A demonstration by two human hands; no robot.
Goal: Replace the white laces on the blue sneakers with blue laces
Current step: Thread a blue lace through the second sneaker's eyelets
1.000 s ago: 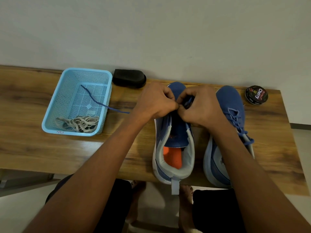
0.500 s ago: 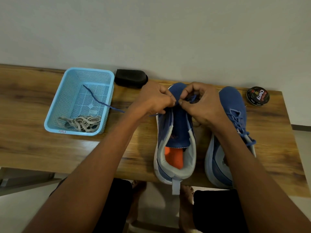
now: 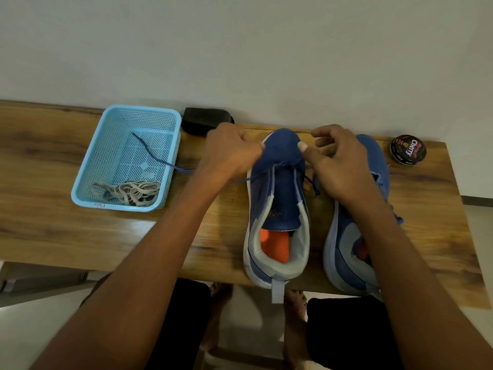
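Sneaker in work: left sneaker [image 3: 277, 209], toe to the wall, heel over the table [image 3: 53, 214] edge; tongue bare, only the lowest eyelets threaded.
Blue lace: blue lace [image 3: 157, 158] crosses the throat near the toe; its long end runs left under the wrist into the blue basket [image 3: 90, 166]; its short end lies in the gap between the 2 shoes.
Left hand: left hand [image 3: 229, 153] curled beside the toe, seemingly pinching the lace; the contact itself is hidden.
Right hand: right hand [image 3: 338, 166] with thumb pressing the toe's right side, fingers loosely curled; whether it holds lace I cannot tell.
Finished item: right sneaker [image 3: 373, 182] already carries blue lacing.
Discards: white laces [image 3: 130, 192] heaped in the basket's near corner.
Advice: even out both ends before the next crossing; as judged, the left end is far longer. Keep the lace flat, free the basket end from snagging, steady the toe while pulling.
Bystanders: black brush [image 3: 206, 120]; polish tin [image 3: 407, 150].
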